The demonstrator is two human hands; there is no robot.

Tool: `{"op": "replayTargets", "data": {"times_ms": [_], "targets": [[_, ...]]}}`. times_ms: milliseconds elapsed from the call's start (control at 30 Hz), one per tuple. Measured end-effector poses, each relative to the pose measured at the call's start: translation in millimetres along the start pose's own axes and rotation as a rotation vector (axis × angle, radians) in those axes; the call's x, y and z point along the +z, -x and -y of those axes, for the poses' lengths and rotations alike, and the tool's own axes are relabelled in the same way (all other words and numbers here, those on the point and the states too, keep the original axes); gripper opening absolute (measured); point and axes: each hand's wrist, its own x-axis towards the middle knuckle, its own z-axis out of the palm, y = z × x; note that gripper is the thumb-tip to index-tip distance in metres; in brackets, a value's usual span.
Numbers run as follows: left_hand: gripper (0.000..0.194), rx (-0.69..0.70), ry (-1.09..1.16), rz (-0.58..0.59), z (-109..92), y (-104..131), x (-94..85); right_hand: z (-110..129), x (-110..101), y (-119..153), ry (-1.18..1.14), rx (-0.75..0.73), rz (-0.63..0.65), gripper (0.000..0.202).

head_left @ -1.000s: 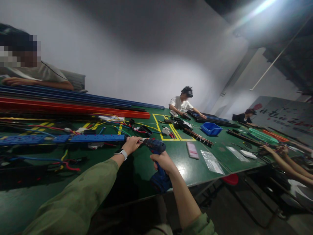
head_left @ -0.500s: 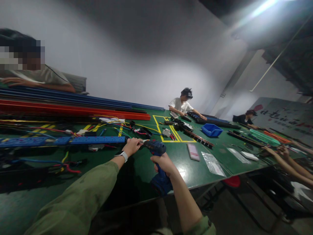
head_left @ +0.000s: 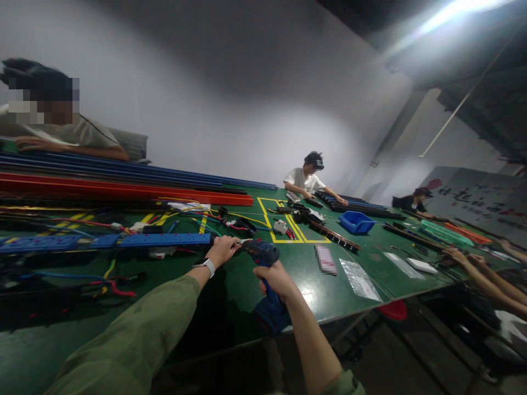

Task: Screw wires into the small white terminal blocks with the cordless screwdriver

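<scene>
My right hand (head_left: 275, 276) is wrapped round the grip of a blue cordless drill (head_left: 264, 251), whose nose points left. The drill's battery base hangs low near the table's front edge. At the right end of a long blue socket strip (head_left: 164, 239) is my left hand (head_left: 224, 250), a watch on its wrist. Its fingers are drawn together just in front of the drill's bit. What they pinch there is hidden or too small to name.
Loose coloured wires (head_left: 111, 282) lie around the strip, with red channels (head_left: 197, 196) behind. A blue bin (head_left: 356, 222), a plastic bag (head_left: 360, 280) and a white box (head_left: 422, 265) sit on the green table (head_left: 304, 296). Several co-workers are around it.
The view has shifted slightly. Both hands and the drill keep almost the same place at the strip's end. The co-worker at the far left has the head a little lower in view.
</scene>
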Motion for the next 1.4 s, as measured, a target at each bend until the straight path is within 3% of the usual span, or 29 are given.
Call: {"op": "replayTargets", "data": {"times_ms": [1400], "targets": [[0.03, -0.018, 0.003, 0.01, -4.7, 0.7, -6.6, -1.4, -0.4, -0.3, -0.019, -0.015, 0.013, 0.012]]}}
